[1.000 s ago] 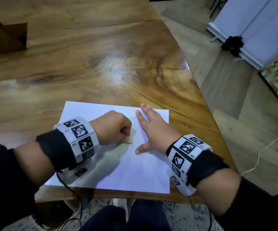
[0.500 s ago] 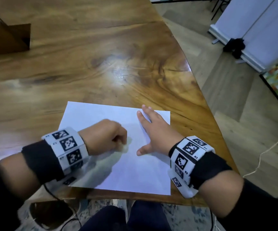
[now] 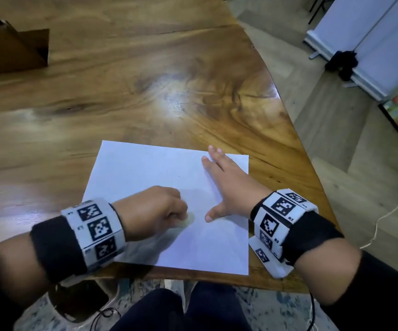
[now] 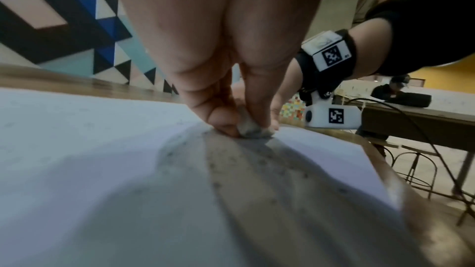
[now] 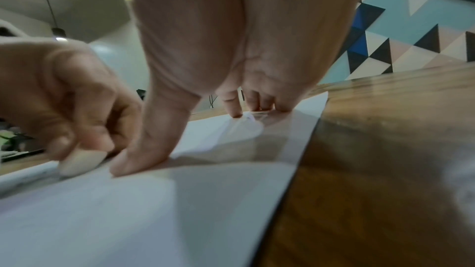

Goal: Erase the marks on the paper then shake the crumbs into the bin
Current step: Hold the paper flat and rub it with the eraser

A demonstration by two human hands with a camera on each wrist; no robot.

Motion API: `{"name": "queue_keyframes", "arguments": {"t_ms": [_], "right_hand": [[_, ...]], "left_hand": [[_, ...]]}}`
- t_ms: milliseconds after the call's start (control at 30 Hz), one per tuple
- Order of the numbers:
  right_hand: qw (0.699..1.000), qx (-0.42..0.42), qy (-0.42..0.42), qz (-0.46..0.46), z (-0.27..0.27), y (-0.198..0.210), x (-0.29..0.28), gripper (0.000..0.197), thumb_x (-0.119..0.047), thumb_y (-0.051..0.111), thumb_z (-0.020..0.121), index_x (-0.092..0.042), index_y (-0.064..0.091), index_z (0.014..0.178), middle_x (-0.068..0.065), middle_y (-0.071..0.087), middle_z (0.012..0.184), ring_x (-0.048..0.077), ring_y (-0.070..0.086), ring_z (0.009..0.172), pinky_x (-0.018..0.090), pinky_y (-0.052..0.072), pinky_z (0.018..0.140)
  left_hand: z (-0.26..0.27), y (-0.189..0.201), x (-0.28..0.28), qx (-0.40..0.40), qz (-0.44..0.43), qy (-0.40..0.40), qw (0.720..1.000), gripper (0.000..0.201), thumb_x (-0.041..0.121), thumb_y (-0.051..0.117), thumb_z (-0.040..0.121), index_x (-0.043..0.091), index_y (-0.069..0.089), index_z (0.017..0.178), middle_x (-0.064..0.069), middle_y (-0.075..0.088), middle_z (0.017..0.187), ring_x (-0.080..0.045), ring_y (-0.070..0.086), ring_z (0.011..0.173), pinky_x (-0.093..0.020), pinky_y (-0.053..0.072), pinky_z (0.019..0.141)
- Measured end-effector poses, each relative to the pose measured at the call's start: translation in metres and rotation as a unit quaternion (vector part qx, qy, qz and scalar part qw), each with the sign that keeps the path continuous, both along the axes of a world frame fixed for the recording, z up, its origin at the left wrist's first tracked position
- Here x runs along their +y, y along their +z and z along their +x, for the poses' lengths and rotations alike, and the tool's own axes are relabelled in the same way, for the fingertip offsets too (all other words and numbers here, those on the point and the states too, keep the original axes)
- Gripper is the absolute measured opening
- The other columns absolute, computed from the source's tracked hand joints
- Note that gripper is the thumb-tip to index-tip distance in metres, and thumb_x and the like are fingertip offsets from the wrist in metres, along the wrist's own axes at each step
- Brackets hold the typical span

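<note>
Wooden table (image 3: 145, 87), brown box (image 3: 11, 46) far-left; left hand (image 3: 152, 211) pinching eraser (image 3: 188, 220), flat right hand (image 3: 229, 187) on paper (image 3: 145, 168), perhaps crumb-flecked.

Only faint "R3" and "R2" on the right wristband (image 3: 279, 218).

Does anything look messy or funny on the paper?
A little. Tiny dark crumbs lie scattered on the paper near the eraser that the left hand pinches. The paper also sits a bit crooked on the table. Nothing looks torn.
</note>
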State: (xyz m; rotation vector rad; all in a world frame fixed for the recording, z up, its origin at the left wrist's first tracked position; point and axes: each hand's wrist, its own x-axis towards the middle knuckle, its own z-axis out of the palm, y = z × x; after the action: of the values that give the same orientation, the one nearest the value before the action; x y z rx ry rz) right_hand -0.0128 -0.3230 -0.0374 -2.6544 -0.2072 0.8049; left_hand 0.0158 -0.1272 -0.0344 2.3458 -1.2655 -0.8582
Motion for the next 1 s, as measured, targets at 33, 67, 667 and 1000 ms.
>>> {"name": "queue_keyframes", "arguments": {"t_ms": [33, 67, 667, 1000], "right_hand": [[1.000, 0.000, 0.001, -0.002, 0.000, 0.000, 0.000, 0.124, -0.040, 0.081, 0.068, -0.014, -0.008, 0.150, 0.001, -0.028, 0.155, 0.014, -0.022, 0.143, 0.025, -0.002, 0.115], [1.000, 0.000, 0.003, -0.004, 0.000, 0.000, 0.000, 0.124, -0.040, 0.081, 0.068, -0.014, -0.008, 0.150, 0.002, -0.028, 0.155, 0.015, -0.022, 0.143, 0.026, -0.001, 0.115], [0.998, -0.029, 0.002, -0.053, -0.006, 0.004, 0.001, 0.120, -0.051, 0.077, 0.068, -0.020, -0.004, 0.151, 0.000, -0.011, 0.156, 0.017, -0.007, 0.144, 0.032, 0.016, 0.116], [0.999, -0.035, 0.005, -0.041, -0.012, 0.005, -0.005, 0.128, -0.051, 0.082, 0.061, -0.017, -0.002, 0.151, -0.006, 0.001, 0.152, 0.014, 0.004, 0.140, 0.022, 0.013, 0.112]], "left_hand": [[0.002, 0.001, 0.001, -0.004, 0.007, -0.010, 1.000, 0.015, 0.024, 0.054, 0.080, 0.014, 0.064, 0.075, -0.007, 0.060, 0.078, -0.024, 0.058, 0.072, -0.021, 0.037, 0.065], [0.007, 0.000, -0.003, -0.021, 0.001, -0.006, 1.000, 0.020, 0.027, 0.049, 0.080, 0.015, 0.065, 0.076, -0.007, 0.060, 0.079, -0.025, 0.059, 0.072, -0.024, 0.042, 0.066], [-0.003, 0.004, -0.001, -0.005, 0.023, 0.095, 0.995, 0.020, 0.028, 0.068, 0.076, 0.019, 0.070, 0.094, -0.004, 0.069, 0.091, -0.017, 0.058, 0.081, -0.017, 0.037, 0.069], [0.040, 0.005, -0.054, -0.060, -0.007, 0.148, 0.987, 0.008, 0.014, 0.062, 0.079, 0.010, 0.064, 0.086, -0.001, 0.052, 0.074, -0.022, 0.051, 0.074, -0.022, 0.030, 0.063]]}}
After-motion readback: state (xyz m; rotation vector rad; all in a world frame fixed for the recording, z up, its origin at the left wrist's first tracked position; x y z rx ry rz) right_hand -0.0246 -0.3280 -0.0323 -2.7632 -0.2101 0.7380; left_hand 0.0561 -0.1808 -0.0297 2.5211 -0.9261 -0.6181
